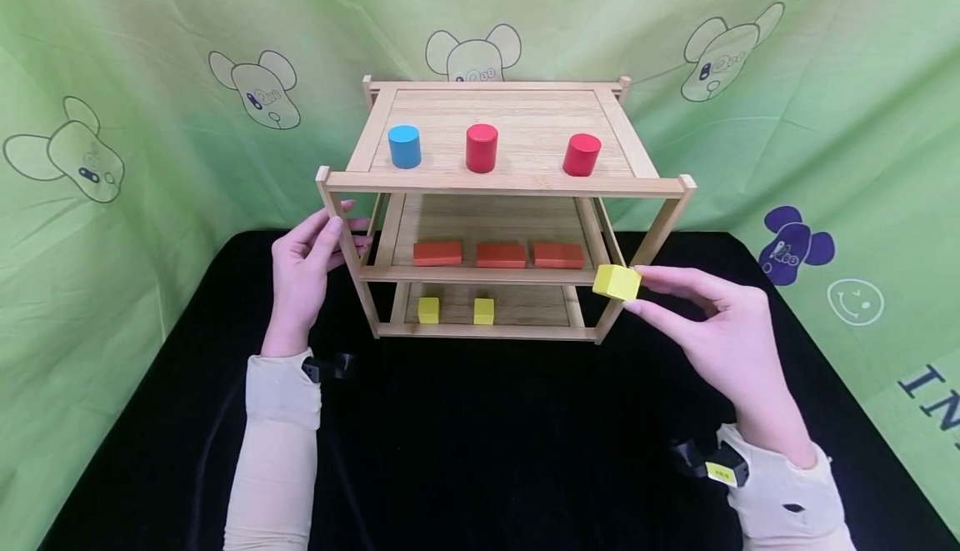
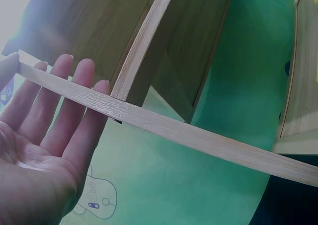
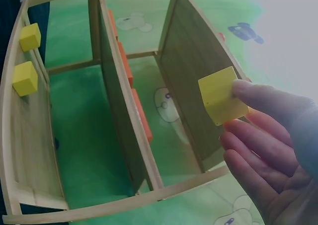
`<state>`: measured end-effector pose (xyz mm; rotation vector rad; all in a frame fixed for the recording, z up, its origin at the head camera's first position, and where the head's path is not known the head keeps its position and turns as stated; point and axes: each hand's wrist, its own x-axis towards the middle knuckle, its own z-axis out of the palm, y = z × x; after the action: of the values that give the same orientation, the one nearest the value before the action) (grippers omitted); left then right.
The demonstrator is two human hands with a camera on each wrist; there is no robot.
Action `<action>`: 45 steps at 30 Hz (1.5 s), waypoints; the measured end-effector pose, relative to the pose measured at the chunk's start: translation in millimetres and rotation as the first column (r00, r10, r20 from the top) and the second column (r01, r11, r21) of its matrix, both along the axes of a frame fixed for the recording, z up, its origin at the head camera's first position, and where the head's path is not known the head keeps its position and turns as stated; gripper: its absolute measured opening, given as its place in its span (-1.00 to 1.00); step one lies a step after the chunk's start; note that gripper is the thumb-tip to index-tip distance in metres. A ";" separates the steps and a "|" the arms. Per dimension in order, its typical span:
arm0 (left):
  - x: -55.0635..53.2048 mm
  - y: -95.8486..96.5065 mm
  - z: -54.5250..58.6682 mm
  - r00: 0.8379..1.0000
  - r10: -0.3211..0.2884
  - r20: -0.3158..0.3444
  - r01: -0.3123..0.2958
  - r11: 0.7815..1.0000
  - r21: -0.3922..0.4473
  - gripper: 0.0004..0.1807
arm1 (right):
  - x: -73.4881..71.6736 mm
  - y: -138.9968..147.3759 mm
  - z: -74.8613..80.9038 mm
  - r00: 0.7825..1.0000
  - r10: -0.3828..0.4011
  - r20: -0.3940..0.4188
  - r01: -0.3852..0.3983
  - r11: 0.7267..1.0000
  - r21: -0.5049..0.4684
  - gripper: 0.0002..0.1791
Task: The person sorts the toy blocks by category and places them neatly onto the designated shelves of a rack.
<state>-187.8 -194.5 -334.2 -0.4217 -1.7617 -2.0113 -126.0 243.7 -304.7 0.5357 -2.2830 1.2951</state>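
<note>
Small yellow wooden cube (image 1: 617, 282) pinched between thumb and fingertips of the right hand (image 1: 720, 326), held in the air just beside the front right post of the three-tier light wooden shelf rack (image 1: 502, 184), level with the middle tier. Cube faces flat, matte paint, sharp edges.

Left hand (image 1: 303, 263) grasps the rack's front left post, thumb in front, fingers nearly straight behind it.

Bottom tier: two matching yellow cubes (image 1: 428, 310) (image 1: 483, 311). Middle tier: three flat orange-red rectangular blocks (image 1: 500, 254) in a row. Top tier: one blue cylinder (image 1: 404, 147), two red cylinders (image 1: 482, 148) (image 1: 582, 155), all upright, well apart.

Rack stands on a black cloth surface (image 1: 480, 434); green printed fabric backdrop (image 1: 150, 76) behind.
</note>
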 end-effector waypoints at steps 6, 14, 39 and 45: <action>0.9 0.1 -0.1 1.000 -0.001 0.002 0.001 1.000 0.001 -0.66 | -0.7 -5.2 -3.5 1.000 0.022 0.022 -0.023 0.999 0.035 -0.54; 0.5 2.6 -0.1 1.000 0.015 -0.007 -0.014 1.000 0.026 -0.67 | -3.9 -8.3 -14.0 0.998 0.025 0.061 -0.029 0.997 0.076 -0.56; 1.6 0.4 1.4 1.000 0.003 0.012 -0.003 1.000 -0.005 -0.66 | -20.4 -20.4 -44.3 0.988 0.060 0.146 -0.074 0.993 0.095 -0.61; 1.4 0.4 1.0 1.000 -0.003 0.010 0.003 1.000 0.005 -0.65 | -26.0 -23.1 -55.0 0.983 0.085 0.161 -0.102 0.990 0.099 -0.63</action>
<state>-186.4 -194.0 -333.2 -0.4128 -1.7623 -2.0232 -152.1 220.6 -359.7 0.6034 -2.4951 1.3063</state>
